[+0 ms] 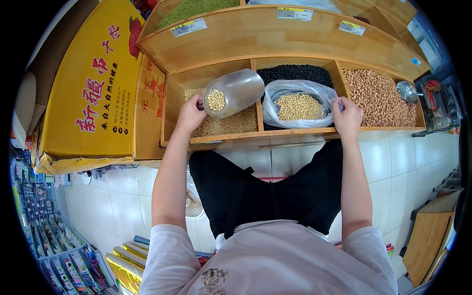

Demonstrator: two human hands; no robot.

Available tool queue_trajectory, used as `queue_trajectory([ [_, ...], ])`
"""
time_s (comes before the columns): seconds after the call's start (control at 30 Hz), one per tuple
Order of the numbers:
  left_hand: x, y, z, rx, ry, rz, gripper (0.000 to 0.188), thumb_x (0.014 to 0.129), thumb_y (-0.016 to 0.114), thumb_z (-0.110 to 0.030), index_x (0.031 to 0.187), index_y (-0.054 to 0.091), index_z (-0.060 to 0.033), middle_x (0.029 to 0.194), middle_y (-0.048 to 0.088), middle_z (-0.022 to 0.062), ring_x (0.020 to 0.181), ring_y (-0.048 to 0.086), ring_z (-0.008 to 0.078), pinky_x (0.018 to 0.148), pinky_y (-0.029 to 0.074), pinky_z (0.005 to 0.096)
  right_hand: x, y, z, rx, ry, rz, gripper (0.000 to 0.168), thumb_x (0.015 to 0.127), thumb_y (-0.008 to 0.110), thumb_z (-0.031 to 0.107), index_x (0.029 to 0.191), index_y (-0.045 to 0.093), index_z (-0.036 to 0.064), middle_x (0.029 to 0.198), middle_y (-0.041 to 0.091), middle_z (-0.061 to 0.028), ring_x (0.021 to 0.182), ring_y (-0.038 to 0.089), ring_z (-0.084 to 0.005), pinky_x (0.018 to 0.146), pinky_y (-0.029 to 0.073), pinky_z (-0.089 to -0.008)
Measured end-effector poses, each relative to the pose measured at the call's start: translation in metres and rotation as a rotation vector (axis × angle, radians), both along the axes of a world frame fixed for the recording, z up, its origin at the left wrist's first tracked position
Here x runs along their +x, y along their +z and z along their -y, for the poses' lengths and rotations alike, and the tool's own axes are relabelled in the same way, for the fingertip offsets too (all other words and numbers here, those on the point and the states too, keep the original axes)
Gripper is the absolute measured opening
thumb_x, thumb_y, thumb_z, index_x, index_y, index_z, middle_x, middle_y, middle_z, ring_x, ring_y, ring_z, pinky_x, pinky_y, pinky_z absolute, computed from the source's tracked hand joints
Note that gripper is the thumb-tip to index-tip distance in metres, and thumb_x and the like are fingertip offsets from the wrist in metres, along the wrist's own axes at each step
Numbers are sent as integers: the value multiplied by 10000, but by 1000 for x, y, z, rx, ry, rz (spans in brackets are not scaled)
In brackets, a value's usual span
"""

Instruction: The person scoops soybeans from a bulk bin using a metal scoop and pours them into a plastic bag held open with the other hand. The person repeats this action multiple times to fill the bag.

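Note:
My left hand point(191, 114) grips the handle of a metal scoop point(239, 90), which is held tilted over the left compartment of a wooden bin. A small heap of soybeans point(216, 100) lies in the scoop near its handle end. Beneath it, more soybeans point(228, 124) cover the floor of that compartment. With my right hand point(346, 112) I hold the rim of a clear plastic bag point(271, 110). The bag stands wide at the mouth in the middle compartment, with soybeans point(299, 106) inside. Black beans point(295, 72) surround the bag there.
Reddish-brown beans or peanuts point(376, 97) fill the right compartment, where another metal scoop point(407, 91) rests. Wooden dividers point(258, 107) separate the compartments. A yellow cardboard box point(84, 92) adjoins the bin's left side. Behind rises a higher wooden tier point(280, 37) with labels.

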State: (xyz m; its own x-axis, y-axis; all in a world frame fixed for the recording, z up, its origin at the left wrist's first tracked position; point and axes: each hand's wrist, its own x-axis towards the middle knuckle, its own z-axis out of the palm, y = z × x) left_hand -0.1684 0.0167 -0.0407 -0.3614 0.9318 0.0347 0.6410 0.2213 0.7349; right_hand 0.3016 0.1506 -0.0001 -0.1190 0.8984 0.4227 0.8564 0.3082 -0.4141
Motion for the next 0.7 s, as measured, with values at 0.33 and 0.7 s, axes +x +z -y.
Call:
queue_trajectory([
  [0.33,17,21,7,87,-94,-28,249,795,786,-6,996,640,-9,896,723,125,810,700,208,782,563,322,0,1,0,-3,11,-14,257,946,676,314,936,767,73,916,749,-88,867,700,-282,849,435,-392],
  [0.7,30,74,18,145,-205,-437,239,770,743,-27,993,658,-42,976,703,166,916,674,393,809,543,465,1,-4,-3,71,35,-21,257,951,692,318,941,759,69,887,753,-99,828,702,-290,825,431,-399],
])
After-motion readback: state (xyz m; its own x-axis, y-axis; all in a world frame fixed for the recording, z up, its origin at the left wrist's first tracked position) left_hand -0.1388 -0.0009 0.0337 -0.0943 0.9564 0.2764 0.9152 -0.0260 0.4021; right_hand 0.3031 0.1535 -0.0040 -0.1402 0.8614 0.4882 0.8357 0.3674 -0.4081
